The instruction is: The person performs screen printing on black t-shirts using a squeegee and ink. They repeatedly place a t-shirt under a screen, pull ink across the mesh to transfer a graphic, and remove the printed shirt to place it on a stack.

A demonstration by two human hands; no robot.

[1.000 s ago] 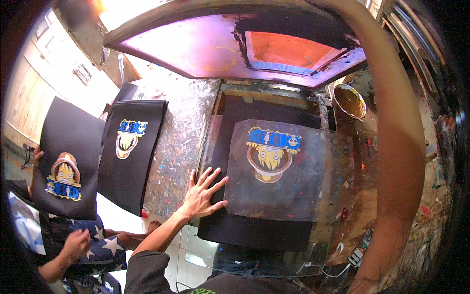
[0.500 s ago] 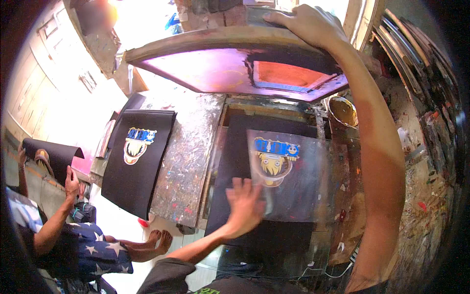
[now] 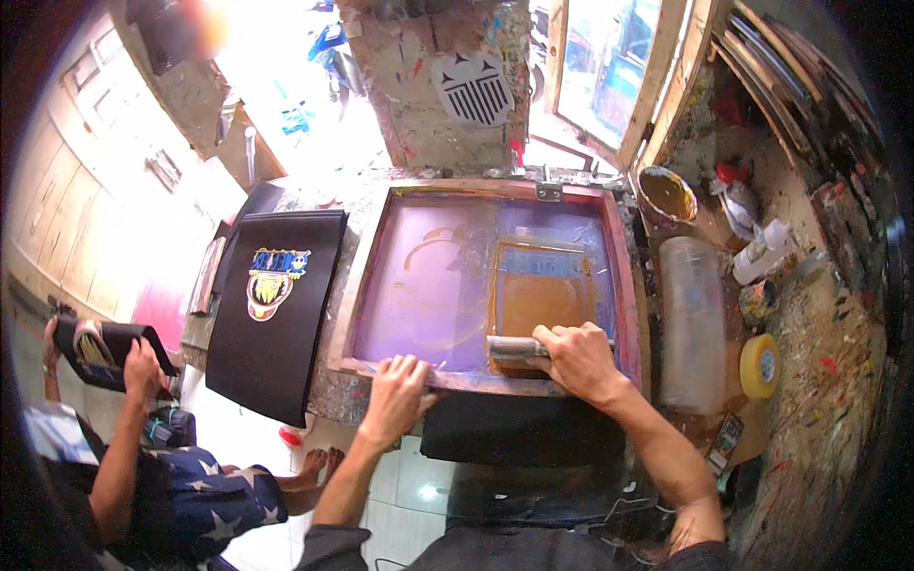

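A wooden-framed printing screen point(image 3: 419, 266) with purplish mesh lies flat on the worktable. Over its front rim, left of centre, curl the fingers of my left hand point(image 3: 398, 395). My right hand point(image 3: 581, 360) is closed on the handle of a squeegee point(image 3: 515, 349), which rests on the mesh near the front of the frame. Brown-orange ink point(image 3: 545, 300) covers a rectangle of mesh just beyond it. From beneath the front of the screen a black sheet point(image 3: 524, 428) sticks out; the rest of it is hidden.
Black printed sheets point(image 3: 271, 333) lie stacked on the left. A co-worker's hands point(image 3: 143, 369) hold another printed black sheet at far left. To the right are a clear plastic film point(image 3: 692, 324), an ink tub point(image 3: 666, 195), yellow tape point(image 3: 760, 365) and a white bottle point(image 3: 762, 252).
The screen has come down from tilted to flat. The clear film has left the print for the right side. My left hand moved to the rim; my right hand came nearer with the squeegee.
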